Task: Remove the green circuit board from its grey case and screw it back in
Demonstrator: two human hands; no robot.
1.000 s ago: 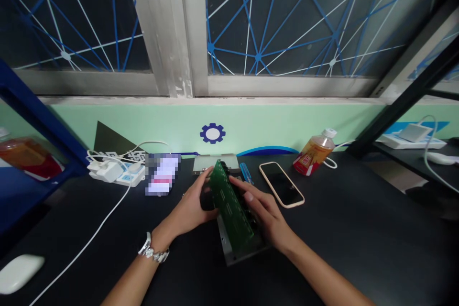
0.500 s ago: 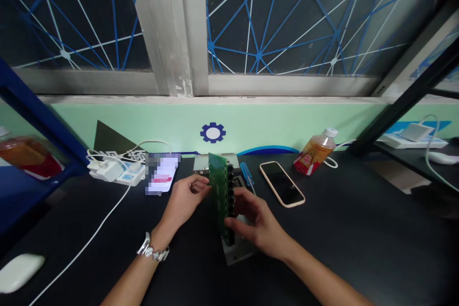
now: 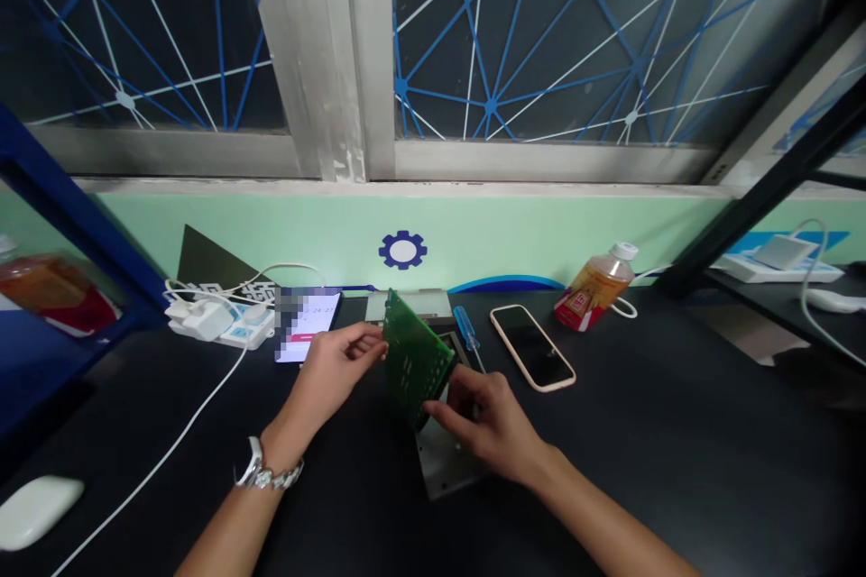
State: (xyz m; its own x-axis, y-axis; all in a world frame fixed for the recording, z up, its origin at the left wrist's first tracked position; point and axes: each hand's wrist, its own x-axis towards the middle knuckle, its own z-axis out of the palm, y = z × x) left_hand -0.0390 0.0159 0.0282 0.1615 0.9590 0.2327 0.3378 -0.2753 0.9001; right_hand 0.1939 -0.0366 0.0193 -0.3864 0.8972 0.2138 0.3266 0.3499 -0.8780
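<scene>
A green circuit board (image 3: 414, 358) stands tilted on edge above a grey metal case base (image 3: 443, 460) on the black desk (image 3: 677, 433). My left hand (image 3: 331, 371), with a watch at the wrist, pinches the board's upper left edge. My right hand (image 3: 491, 425) grips the board's lower right corner, its fingers closed round it. Behind the board lies a grey metal lid (image 3: 433, 300), partly hidden.
A blue-handled screwdriver (image 3: 466, 330), a phone (image 3: 532, 347) and a drink bottle (image 3: 595, 287) lie right of the board. Left are a lit phone (image 3: 308, 325), a white power strip (image 3: 220, 325) with cables and a white mouse (image 3: 37, 511). A dark frame post (image 3: 764, 189) rises at the right.
The board has been lifted off the metal base and turned, its flat green face now toward me. My left hand moved up to its top edge; my right slid to its lower corner.
</scene>
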